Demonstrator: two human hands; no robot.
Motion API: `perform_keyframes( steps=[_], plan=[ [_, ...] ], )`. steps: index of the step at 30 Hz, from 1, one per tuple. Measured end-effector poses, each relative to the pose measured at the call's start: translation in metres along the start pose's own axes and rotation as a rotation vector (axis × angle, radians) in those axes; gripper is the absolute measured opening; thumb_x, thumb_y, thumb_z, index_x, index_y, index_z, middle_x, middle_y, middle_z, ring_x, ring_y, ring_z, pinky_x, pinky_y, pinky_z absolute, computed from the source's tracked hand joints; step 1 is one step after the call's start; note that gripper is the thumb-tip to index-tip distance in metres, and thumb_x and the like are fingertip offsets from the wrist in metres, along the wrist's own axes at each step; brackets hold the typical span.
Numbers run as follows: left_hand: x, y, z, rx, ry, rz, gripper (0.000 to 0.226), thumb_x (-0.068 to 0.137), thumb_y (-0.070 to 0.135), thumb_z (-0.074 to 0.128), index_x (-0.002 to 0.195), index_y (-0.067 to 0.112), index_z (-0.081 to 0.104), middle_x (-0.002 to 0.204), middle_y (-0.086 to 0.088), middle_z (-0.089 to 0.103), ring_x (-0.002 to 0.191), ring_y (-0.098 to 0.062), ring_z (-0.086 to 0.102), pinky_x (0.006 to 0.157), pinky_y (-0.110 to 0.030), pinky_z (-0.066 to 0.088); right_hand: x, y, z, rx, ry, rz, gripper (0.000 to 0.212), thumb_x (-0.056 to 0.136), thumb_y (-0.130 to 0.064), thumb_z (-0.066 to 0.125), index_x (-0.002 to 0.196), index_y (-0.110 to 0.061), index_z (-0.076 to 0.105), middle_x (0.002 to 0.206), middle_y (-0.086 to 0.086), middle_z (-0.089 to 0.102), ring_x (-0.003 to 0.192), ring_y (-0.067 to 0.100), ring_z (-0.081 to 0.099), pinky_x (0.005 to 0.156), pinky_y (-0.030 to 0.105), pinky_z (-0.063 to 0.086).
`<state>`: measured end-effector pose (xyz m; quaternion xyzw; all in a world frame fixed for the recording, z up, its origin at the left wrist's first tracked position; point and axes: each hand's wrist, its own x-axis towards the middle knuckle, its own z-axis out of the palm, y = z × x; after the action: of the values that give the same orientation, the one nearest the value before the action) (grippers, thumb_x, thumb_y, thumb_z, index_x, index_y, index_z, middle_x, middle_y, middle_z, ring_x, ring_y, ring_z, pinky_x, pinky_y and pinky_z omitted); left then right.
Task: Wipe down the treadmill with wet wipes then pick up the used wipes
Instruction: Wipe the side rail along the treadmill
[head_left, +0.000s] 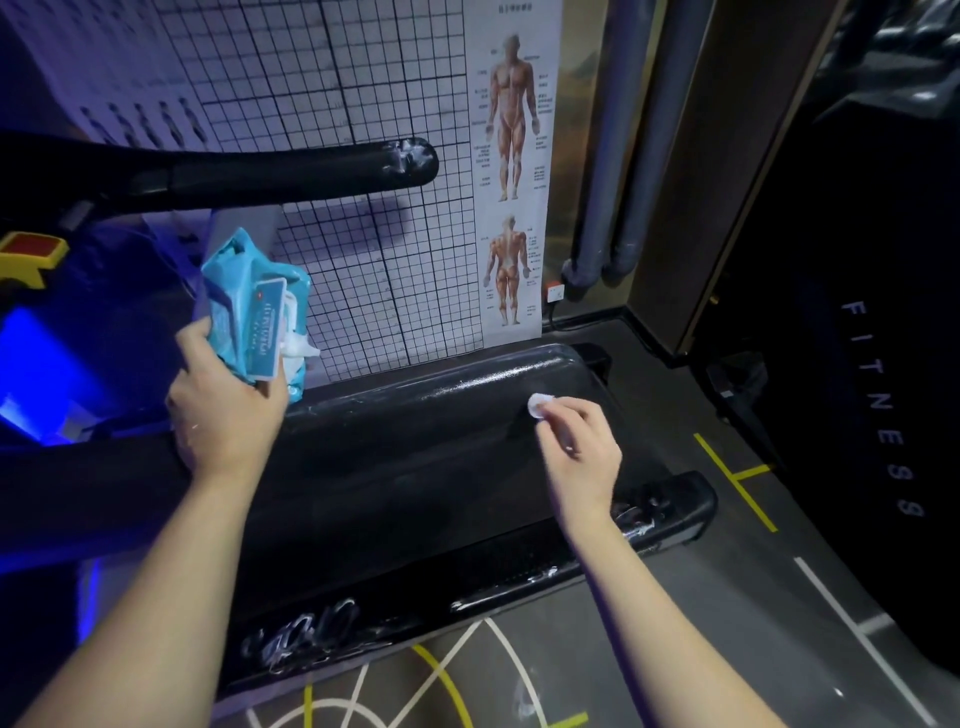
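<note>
over the rear end of the long black treadmill deck, the right hand pinches a small round white scrap between curled fingertips. the left hand grips a crinkled blue plastic pack of wet wipes above the deck's front, a white wipe poking from its open flap.
</note>
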<state>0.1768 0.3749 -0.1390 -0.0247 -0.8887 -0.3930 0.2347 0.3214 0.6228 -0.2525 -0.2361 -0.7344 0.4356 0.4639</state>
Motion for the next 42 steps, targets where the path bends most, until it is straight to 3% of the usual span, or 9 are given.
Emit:
perform_keyframes(
  steps=[7, 13, 17, 20, 23, 26, 29, 36, 42],
  plan=[
    [0.000, 0.000, 0.000, -0.015, -0.007, 0.003, 0.055, 0.093, 0.028, 0.075, 0.137, 0.011, 0.048, 0.122, -0.032, 0.066, 0.109, -0.055, 0.062, 0.084, -0.059, 0.051, 0.045, 0.012, -0.011, -0.117, 0.125, 0.218, 0.015, 0.081, -0.015, 0.075, 0.070, -0.019, 0.066, 0.087, -0.005, 0.059, 0.075, 0.003, 0.055, 0.068, 0.010, 0.039],
    [0.001, -0.002, 0.001, 0.002, 0.001, 0.005, 0.053, 0.092, 0.029, 0.073, 0.136, 0.013, 0.048, 0.117, -0.036, 0.065, 0.104, -0.059, 0.061, 0.081, -0.060, 0.049, 0.054, 0.024, -0.037, -0.075, 0.252, 0.430, 0.014, 0.080, -0.016, 0.058, 0.081, -0.029, 0.063, 0.086, 0.001, 0.065, 0.078, 0.018, 0.063, 0.073, 0.036, 0.050],
    [0.001, -0.002, 0.001, 0.008, -0.002, -0.001, 0.053, 0.092, 0.028, 0.073, 0.137, 0.014, 0.048, 0.117, -0.035, 0.065, 0.104, -0.058, 0.061, 0.082, -0.060, 0.050, 0.027, -0.005, -0.032, 0.092, 0.092, 0.371, 0.020, 0.080, -0.003, 0.050, 0.084, -0.022, 0.056, 0.058, 0.024, 0.059, 0.044, 0.025, 0.054, 0.048, 0.026, 0.045],
    [0.001, -0.002, 0.001, -0.001, -0.005, 0.003, 0.054, 0.092, 0.028, 0.074, 0.137, 0.014, 0.047, 0.119, -0.034, 0.066, 0.106, -0.056, 0.061, 0.083, -0.058, 0.050, 0.012, -0.019, -0.018, 0.177, -0.046, 0.331, 0.025, 0.085, 0.004, 0.050, 0.082, -0.020, 0.057, 0.076, 0.031, 0.057, 0.042, 0.034, 0.057, 0.040, 0.025, 0.045],
    [0.002, -0.003, 0.001, 0.003, -0.004, 0.000, 0.054, 0.092, 0.027, 0.074, 0.137, 0.014, 0.047, 0.120, -0.034, 0.066, 0.106, -0.057, 0.061, 0.083, -0.059, 0.050, -0.001, -0.018, -0.002, 0.189, -0.170, 0.302, 0.028, 0.082, 0.003, 0.059, 0.078, -0.023, 0.067, 0.088, 0.022, 0.064, 0.064, 0.034, 0.068, 0.058, 0.043, 0.057],
    [0.002, -0.003, 0.001, 0.004, -0.006, 0.006, 0.054, 0.092, 0.026, 0.074, 0.137, 0.013, 0.047, 0.119, -0.034, 0.066, 0.105, -0.057, 0.061, 0.083, -0.059, 0.050, -0.011, -0.023, 0.009, 0.162, -0.304, 0.271, 0.031, 0.081, -0.001, 0.063, 0.078, -0.028, 0.077, 0.091, -0.003, 0.073, 0.084, 0.017, 0.070, 0.077, 0.035, 0.055],
    [0.002, -0.002, 0.001, -0.007, -0.005, 0.008, 0.054, 0.092, 0.027, 0.074, 0.137, 0.012, 0.048, 0.118, -0.033, 0.066, 0.105, -0.056, 0.062, 0.083, -0.058, 0.050, -0.006, -0.019, 0.012, 0.148, -0.138, 0.373, 0.031, 0.082, -0.003, 0.063, 0.079, -0.029, 0.078, 0.092, -0.006, 0.074, 0.078, 0.008, 0.068, 0.074, 0.028, 0.051],
    [0.003, -0.004, 0.002, 0.002, -0.009, 0.004, 0.057, 0.091, 0.026, 0.075, 0.139, 0.012, 0.048, 0.118, -0.034, 0.066, 0.104, -0.055, 0.061, 0.080, -0.057, 0.049, 0.026, -0.002, -0.016, 0.191, 0.333, 0.629, 0.016, 0.081, -0.022, 0.064, 0.086, -0.032, 0.076, 0.085, -0.010, 0.073, 0.077, 0.005, 0.066, 0.086, 0.042, 0.057],
    [0.004, -0.005, 0.002, 0.011, -0.003, 0.011, 0.056, 0.091, 0.021, 0.074, 0.140, 0.012, 0.046, 0.119, -0.033, 0.065, 0.105, -0.055, 0.061, 0.080, -0.056, 0.048, -0.008, -0.020, -0.006, 0.210, 0.127, 0.439, 0.019, 0.085, -0.012, 0.064, 0.088, -0.026, 0.076, 0.101, -0.002, 0.073, 0.091, 0.014, 0.071, 0.085, 0.036, 0.057]
  ],
)
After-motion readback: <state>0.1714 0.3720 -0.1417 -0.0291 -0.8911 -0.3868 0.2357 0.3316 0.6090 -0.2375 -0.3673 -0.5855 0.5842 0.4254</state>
